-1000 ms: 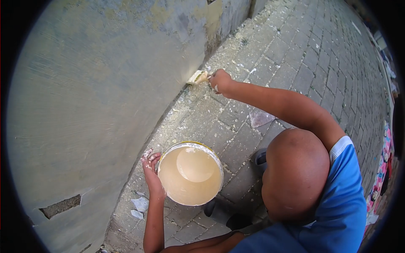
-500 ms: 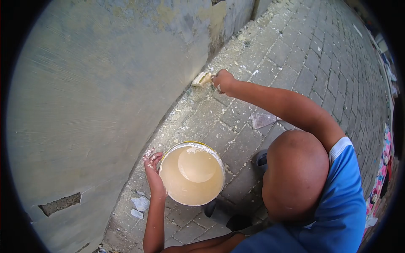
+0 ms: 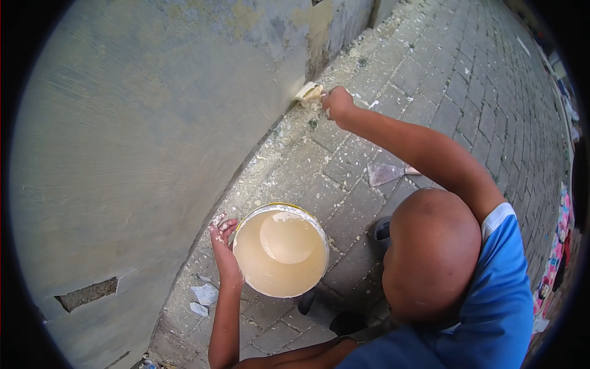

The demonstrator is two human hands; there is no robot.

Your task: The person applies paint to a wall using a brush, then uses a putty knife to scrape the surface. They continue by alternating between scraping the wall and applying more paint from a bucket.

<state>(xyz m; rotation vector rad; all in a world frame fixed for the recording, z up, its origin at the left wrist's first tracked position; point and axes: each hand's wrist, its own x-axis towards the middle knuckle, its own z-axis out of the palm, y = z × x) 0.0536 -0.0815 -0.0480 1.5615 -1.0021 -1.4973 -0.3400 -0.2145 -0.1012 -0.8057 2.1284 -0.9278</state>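
Observation:
My right hand (image 3: 338,103) is closed around the handle of a paintbrush (image 3: 308,92). Pale cream paint covers the brush head, which is against the foot of the grey wall (image 3: 153,123). Lower down, my left hand (image 3: 225,249), with white flecks on its fingers, grips the side of a round bucket (image 3: 283,283) near its rim. Cream-coloured paint (image 3: 286,237) lies in the bucket, and its rim is smeared white with a yellow edge at the top.
A putty knife (image 3: 384,174) with a stained blade lies on the paving (image 3: 430,86). Pale broken flakes (image 3: 204,294) are near the wall's foot. A dark hole (image 3: 87,294) is in the wall. A bare head (image 3: 433,252) and blue shirt (image 3: 491,301) fill the lower right.
My right hand and the paintbrush have moved up and right along the wall's foot. The putty knife's handle now shows more. My left hand stays at the bucket.

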